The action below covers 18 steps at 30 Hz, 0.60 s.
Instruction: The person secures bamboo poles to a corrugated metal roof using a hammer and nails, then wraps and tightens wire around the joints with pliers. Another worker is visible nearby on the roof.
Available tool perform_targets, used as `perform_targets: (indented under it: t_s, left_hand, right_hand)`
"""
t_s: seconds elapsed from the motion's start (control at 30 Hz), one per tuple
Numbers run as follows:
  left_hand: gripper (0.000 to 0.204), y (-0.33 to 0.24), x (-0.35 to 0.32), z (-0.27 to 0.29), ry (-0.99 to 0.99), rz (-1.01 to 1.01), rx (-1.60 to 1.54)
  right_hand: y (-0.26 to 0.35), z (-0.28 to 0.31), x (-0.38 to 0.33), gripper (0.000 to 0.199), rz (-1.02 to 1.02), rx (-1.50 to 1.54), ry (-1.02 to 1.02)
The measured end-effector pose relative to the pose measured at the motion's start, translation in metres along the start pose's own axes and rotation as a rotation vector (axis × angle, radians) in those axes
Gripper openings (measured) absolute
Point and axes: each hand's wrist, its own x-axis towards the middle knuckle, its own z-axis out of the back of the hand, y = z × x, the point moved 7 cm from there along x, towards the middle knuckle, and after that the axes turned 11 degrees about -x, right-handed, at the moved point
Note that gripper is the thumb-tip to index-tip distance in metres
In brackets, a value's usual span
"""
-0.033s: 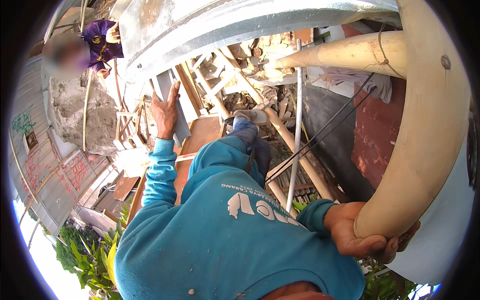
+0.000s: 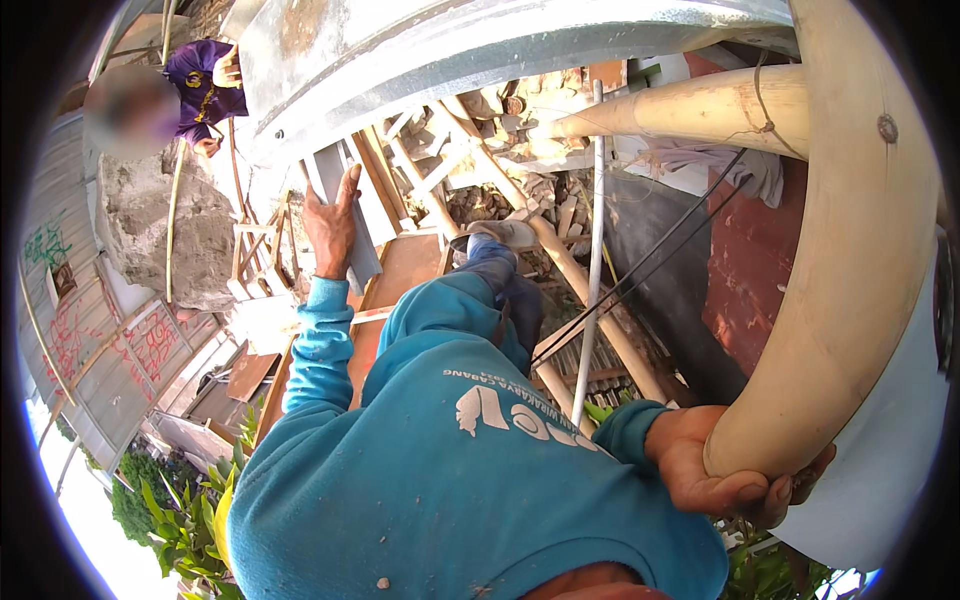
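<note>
My right hand (image 2: 735, 480) cups the lower end of a thick, pale bamboo pole (image 2: 880, 230), its fingers curled under the end. The pole rises along the right side and looks bent by the lens. Farther forward on the left, my left hand (image 2: 332, 230) grips a grey metal channel (image 2: 362, 258), with the thumb raised along one edge; some of its fingers are hidden. Just beyond that hand spans a large sheet of shiny corrugated metal (image 2: 480, 70). A second bamboo pole (image 2: 690, 108), bound with wire, meets the upright one.
Below me are a wooden ladder-like frame (image 2: 560, 260), rubble (image 2: 515, 195) and brown boards (image 2: 410, 265). A thin white pipe (image 2: 592, 270) and dark cables (image 2: 640, 270) cross beside my right arm. A person in purple (image 2: 205, 85) stands far left near the sheet. Leafy plants (image 2: 190, 530) grow at lower left.
The bamboo pole and my right hand have shifted very slightly left. My left hand stays on the metal channel.
</note>
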Motion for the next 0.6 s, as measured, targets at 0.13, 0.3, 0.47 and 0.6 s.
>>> perform_targets:
  t_s: [0.13,0.3,0.47,0.6]
  left_hand:
    - [0.069,0.008,0.005,-0.003,-0.005,-0.032,-0.024]
    - [0.07,0.009,0.01,-0.004,-0.001,-0.07,0.055]
    - [0.059,0.008,0.009,-0.008,0.026,-0.096,0.172]
    - [0.044,0.007,0.008,-0.011,0.047,-0.207,0.312]
  right_hand:
    - [0.005,0.0,-0.004,0.037,-0.037,-0.02,-0.038]
    - [0.009,0.001,-0.007,0.036,-0.073,-0.057,-0.039]
    - [0.008,0.007,-0.009,0.034,-0.112,-0.054,-0.075]
    - [0.011,0.006,-0.012,0.031,-0.154,-0.077,-0.112]
